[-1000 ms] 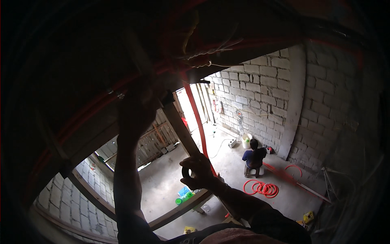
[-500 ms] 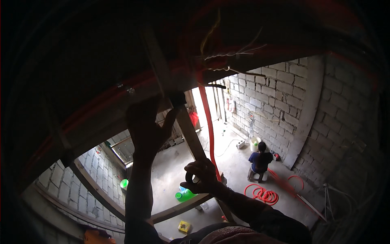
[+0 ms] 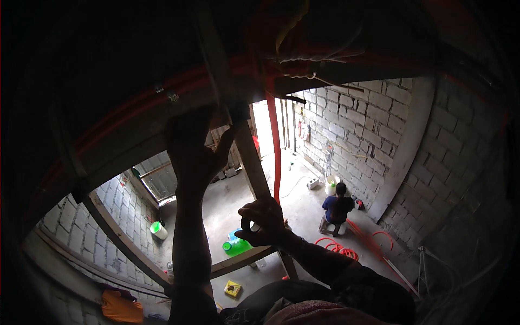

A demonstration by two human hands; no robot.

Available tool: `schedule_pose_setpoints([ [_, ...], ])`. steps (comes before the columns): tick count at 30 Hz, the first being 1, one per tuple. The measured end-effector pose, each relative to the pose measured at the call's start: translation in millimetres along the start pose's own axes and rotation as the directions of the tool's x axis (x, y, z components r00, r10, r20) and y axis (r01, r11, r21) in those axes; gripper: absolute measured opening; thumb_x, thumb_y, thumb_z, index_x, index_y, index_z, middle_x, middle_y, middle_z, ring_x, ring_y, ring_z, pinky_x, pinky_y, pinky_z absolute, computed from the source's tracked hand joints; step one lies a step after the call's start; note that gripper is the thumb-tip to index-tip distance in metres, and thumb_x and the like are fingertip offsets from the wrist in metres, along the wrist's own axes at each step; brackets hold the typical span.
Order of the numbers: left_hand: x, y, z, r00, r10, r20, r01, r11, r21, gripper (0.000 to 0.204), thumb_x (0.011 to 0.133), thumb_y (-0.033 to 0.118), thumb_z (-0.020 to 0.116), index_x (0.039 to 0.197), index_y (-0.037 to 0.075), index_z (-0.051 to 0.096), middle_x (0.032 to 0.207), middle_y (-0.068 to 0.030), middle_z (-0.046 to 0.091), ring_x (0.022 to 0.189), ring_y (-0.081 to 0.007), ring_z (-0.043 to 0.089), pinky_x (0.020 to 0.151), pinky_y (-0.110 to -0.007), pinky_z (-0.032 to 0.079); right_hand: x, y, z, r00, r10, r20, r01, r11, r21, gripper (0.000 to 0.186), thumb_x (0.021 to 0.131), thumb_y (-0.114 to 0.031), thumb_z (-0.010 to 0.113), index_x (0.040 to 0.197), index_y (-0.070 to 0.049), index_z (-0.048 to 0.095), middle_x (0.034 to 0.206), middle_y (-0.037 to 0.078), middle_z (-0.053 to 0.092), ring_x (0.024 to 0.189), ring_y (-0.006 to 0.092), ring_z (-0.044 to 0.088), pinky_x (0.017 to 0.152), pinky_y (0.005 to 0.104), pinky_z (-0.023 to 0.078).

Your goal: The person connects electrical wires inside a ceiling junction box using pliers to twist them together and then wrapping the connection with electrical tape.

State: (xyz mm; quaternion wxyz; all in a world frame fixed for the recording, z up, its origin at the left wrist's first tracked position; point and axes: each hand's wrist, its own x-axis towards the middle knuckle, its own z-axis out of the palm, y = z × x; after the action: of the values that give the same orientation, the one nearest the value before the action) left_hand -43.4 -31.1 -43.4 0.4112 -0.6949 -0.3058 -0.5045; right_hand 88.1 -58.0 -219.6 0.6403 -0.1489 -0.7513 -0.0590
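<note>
My left hand (image 3: 192,149) is raised to the dark overhead beam (image 3: 130,143), thumb spread from the fingers and close to a wooden post (image 3: 250,157). Deep shade hides most of its fingertips; I see nothing held in it. Lower and to the right, my right hand (image 3: 266,221) is closed round a small dark ring that looks like a roll of tape (image 3: 243,224), beside the post's lower part. A red corrugated conduit (image 3: 274,146) hangs just right of the post. Twisted wires (image 3: 311,76) stick out near its top.
Far below on the concrete floor (image 3: 216,200), a person (image 3: 337,208) sits near a white bucket (image 3: 331,187) and coiled red conduit (image 3: 341,250). A wooden crosspiece (image 3: 238,262) runs beneath my arms, with a green container (image 3: 237,247) beyond. Block walls (image 3: 374,124) stand around; orange cloth (image 3: 120,307) lies lower left.
The view has shifted slightly, so the floor things appear a little further left and the overhead wires further right. Both hands keep nearly the same pose; the right still grips the roll.
</note>
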Motion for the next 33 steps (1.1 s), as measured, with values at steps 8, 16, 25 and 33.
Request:
schedule_pose_setpoints([
  [8, -3, 3, 2, 0.999, -0.020, -0.050, 0.021, 1.000, 0.010, 0.045, 0.065, 0.027, 0.076, 0.103, 0.008, 0.061, 0.098, -0.0099, 0.061, 0.091, -0.0265, 0.056, 0.086, -0.040, 0.040, 1, -3, -7, 1.000, -0.009, 0.027, 0.008, 1.000, 0.018, 0.052, 0.058, -0.023, 0.079, 0.101, -0.010, 0.053, 0.068, -0.004, 0.060, 0.071, 0.0189, 0.060, 0.073, 0.0375, 0.043],
  [16, -6, 1, 2, 0.999, -0.008, -0.040, 0.009, 1.000, 0.028, 0.047, 0.065, 0.029, 0.075, 0.103, 0.007, 0.060, 0.097, -0.0110, 0.060, 0.091, -0.0274, 0.056, 0.088, -0.043, 0.038, 0, -4, -6, 0.999, -0.002, 0.037, -0.001, 0.997, 0.074, 0.052, 0.058, -0.022, 0.079, 0.102, -0.009, 0.053, 0.067, -0.004, 0.060, 0.071, 0.0186, 0.060, 0.074, 0.0382, 0.043],
  [25, -14, 6, -4, 1.000, -0.024, -0.015, 0.024, 1.000, -0.007, 0.045, 0.067, 0.023, 0.073, 0.107, 0.008, 0.060, 0.109, -0.0103, 0.060, 0.103, -0.0274, 0.055, 0.093, -0.040, 0.039, -9, 7, -3, 0.998, 0.024, 0.055, -0.028, 0.997, 0.071, 0.054, 0.052, -0.021, 0.077, 0.101, -0.010, 0.057, 0.085, 0.003, 0.063, 0.079, 0.0234, 0.060, 0.074, 0.0389, 0.044],
  [33, -149, 60, -28, 0.682, -0.518, 0.516, 0.725, 0.389, -0.568, 0.036, 0.075, 0.011, 0.068, 0.108, 0.002, 0.059, 0.106, -0.0112, 0.062, 0.100, -0.0199, 0.058, 0.086, -0.032, 0.045, -14, 7, 2, 0.989, 0.087, 0.121, -0.087, 0.996, -0.003, 0.038, 0.058, -0.019, 0.067, 0.094, -0.013, 0.061, 0.091, 0.003, 0.064, 0.078, 0.0244, 0.059, 0.072, 0.0380, 0.043],
])
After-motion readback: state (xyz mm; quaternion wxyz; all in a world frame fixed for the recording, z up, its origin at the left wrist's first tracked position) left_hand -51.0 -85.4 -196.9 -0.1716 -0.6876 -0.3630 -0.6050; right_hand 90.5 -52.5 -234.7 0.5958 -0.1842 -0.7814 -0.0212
